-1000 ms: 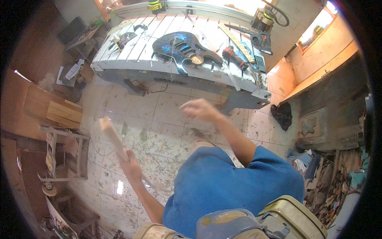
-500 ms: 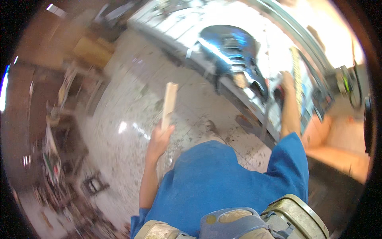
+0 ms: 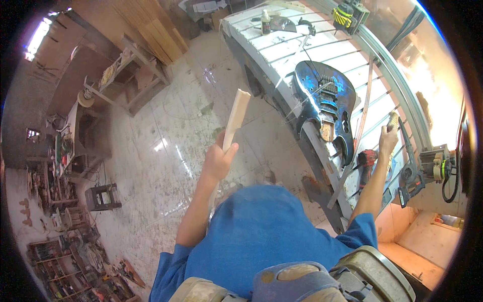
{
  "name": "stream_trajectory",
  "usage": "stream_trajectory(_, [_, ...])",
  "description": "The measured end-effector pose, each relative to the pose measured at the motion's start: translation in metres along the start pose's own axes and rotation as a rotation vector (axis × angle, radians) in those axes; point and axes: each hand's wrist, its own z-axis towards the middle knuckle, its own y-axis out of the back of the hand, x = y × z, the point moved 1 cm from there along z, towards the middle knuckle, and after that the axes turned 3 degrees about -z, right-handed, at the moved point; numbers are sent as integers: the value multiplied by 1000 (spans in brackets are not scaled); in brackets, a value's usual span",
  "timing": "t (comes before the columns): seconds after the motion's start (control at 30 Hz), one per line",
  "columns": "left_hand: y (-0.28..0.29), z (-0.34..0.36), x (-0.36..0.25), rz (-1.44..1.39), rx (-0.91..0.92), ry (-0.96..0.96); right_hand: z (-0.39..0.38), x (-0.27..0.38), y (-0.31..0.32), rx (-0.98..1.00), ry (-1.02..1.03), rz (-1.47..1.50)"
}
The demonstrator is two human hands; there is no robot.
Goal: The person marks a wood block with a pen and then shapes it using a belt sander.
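Observation:
My left hand (image 3: 217,160) grips a long pale wooden guitar neck blank (image 3: 235,117), held upright over the tiled floor. My right hand (image 3: 388,139) reaches onto the white slatted workbench (image 3: 282,48) and closes on a wooden-handled tool (image 3: 392,121) lying there. A blue electric guitar body (image 3: 327,108) lies on the bench, just left of my right hand. A red cordless drill (image 3: 367,160) lies on the bench beside my right forearm.
A long thin wooden strip (image 3: 363,118) lies on the bench. A bottle (image 3: 265,22) and small tools sit at its far end. A yellow-black power tool (image 3: 345,15) stands at the back. Wooden frames (image 3: 128,83) and cluttered shelves (image 3: 65,241) line the left side.
The view has swung, so the bench now runs along the right. My right hand has reached farther across the bench to the wooden-handled tool. My left hand still holds the neck blank upright.

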Motion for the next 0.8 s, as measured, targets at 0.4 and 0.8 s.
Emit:
stream_trajectory(0.4, [27, 5, -15, -114, -222, -302, -218, 387, 141, 545, 224, 1801])
stream_trajectory(0.8, [47, 8, -33, -223, -365, -512, -229, 460, 152, 364, 386, 1825])
